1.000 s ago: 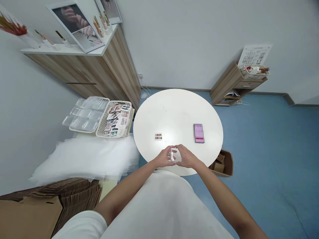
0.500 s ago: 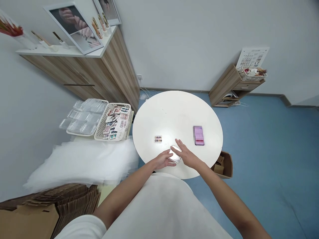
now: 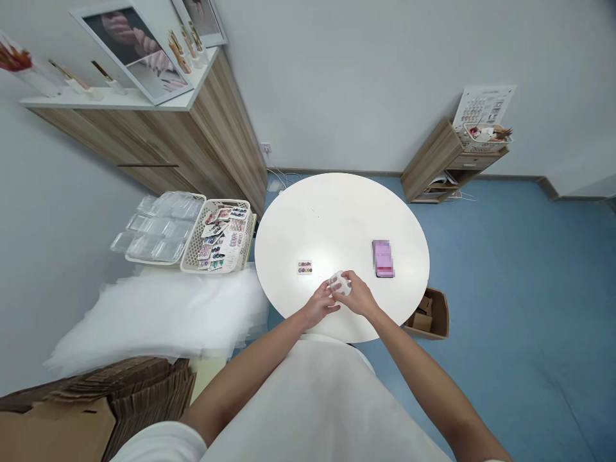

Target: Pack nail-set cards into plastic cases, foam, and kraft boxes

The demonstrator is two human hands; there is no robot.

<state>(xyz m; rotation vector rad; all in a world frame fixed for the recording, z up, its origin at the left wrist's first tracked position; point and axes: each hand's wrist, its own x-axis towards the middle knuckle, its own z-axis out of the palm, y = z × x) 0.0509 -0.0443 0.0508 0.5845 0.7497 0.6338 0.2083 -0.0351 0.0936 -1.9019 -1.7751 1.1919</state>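
Between my two hands, over the near part of the white round table (image 3: 298, 212), is a small clear plastic box (image 3: 340, 283) that catches the light. My left hand (image 3: 319, 305) grips it from the left, with its fingers curled at the near side. My right hand (image 3: 359, 294) has its fingers wrapped round the right side, and some of them show through the plastic. Whether the box is open or closed is too small to tell. Left of the hands, a card of press-on nails (image 3: 305, 267) in two rows lies flat on the table. A purple-screened phone (image 3: 383, 258) lies to the right.
On the left stand a basket with nail cards (image 3: 185, 256) and a stack of clear boxes (image 3: 163, 221). Nearer are white sheets (image 3: 168, 314) and folded cardboard (image 3: 52, 427). A cardboard box (image 3: 440, 317) sits on the floor beside the table's right edge.
My hands have moved slightly away from me with the clear box. My right hand's fingers, stretched over the box before, are now curled round it. The view has shifted a little.
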